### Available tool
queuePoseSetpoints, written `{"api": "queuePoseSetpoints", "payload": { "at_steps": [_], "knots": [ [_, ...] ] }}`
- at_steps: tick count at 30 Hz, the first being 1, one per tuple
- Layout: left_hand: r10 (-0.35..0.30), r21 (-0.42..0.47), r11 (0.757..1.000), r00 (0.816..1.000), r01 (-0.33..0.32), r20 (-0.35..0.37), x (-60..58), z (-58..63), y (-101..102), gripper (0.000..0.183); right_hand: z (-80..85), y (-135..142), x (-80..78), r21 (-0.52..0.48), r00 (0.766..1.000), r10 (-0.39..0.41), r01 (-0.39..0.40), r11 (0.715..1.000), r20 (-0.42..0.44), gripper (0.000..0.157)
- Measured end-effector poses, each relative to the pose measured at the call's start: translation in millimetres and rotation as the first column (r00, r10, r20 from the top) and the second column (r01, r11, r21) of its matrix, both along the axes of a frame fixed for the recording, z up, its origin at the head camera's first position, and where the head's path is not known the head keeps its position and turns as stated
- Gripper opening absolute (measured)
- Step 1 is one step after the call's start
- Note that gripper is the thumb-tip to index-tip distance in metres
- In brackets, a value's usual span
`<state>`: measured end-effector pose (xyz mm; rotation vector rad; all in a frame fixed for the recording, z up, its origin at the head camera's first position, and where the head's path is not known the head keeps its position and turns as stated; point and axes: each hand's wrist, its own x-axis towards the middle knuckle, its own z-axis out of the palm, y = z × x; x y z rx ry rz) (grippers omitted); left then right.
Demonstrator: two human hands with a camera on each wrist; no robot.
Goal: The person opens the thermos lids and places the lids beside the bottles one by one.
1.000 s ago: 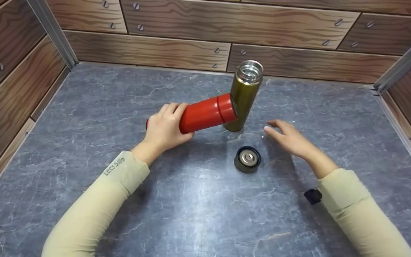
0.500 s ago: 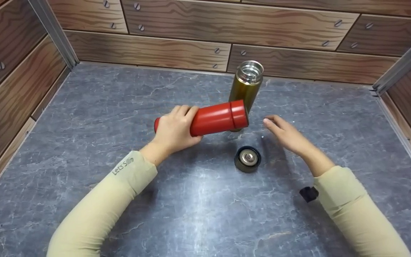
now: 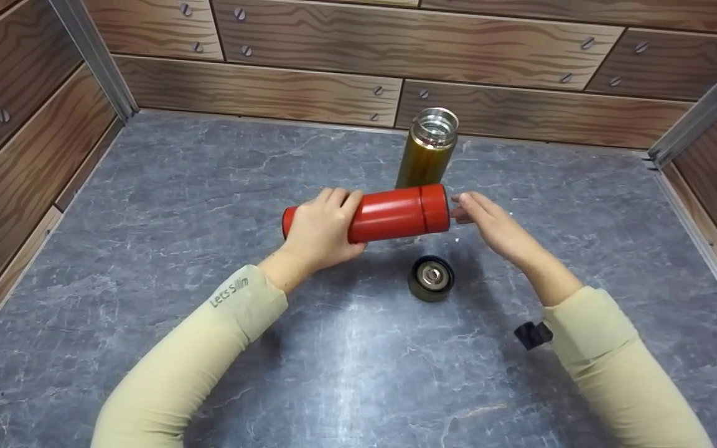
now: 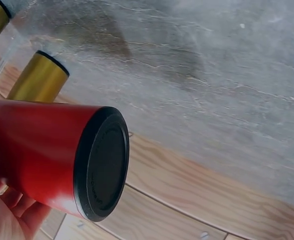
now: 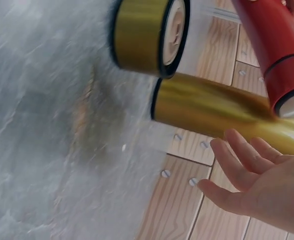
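Observation:
A red thermos bottle (image 3: 396, 214) lies almost level in my left hand (image 3: 322, 231), whose fingers wrap round its body, raised over the table. The bottle's black base (image 4: 106, 162) shows in the left wrist view, while its lid end (image 5: 289, 85) points to the right. Just off that end are the fingertips of my right hand (image 3: 500, 229), with the fingers extended and holding nothing. Behind the red bottle stands an olive-gold thermos bottle (image 3: 426, 163), upright and uncapped; its lower part is hidden in the head view. Its loose cap (image 3: 431, 280) rests inside-up nearer to me.
The table (image 3: 346, 367) has a grey marbled top. Wood-patterned walls (image 3: 309, 93) with metal corner posts (image 3: 94, 59) border it at the back and both sides. A small black piece (image 3: 533, 336) is at the right sleeve's cuff.
My left hand has carried the red thermos bottle to the right and slightly toward me, its lid end swinging level. My right hand has come a little up and left to meet that end.

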<state>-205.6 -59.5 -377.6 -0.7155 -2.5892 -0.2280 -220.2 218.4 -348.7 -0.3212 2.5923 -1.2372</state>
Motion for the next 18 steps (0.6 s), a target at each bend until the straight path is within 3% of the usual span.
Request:
{"api": "queuePoseSetpoints", "payload": {
  "at_steps": [7,18],
  "knots": [
    [0.001,-0.028,1.0,1.0,-0.002,-0.005,-0.8,1.0,7.9,0.072,6.3,-10.1,2.9,-0.037,0.999,-0.005,0.003,0.999,-0.046,0.051],
    [-0.011,-0.028,1.0,0.999,0.012,0.03,-2.9,3.5,9.5,0.071,11.2,-18.0,1.9,-0.148,0.998,-0.05,0.056,0.987,0.046,0.05]
  ]
}}
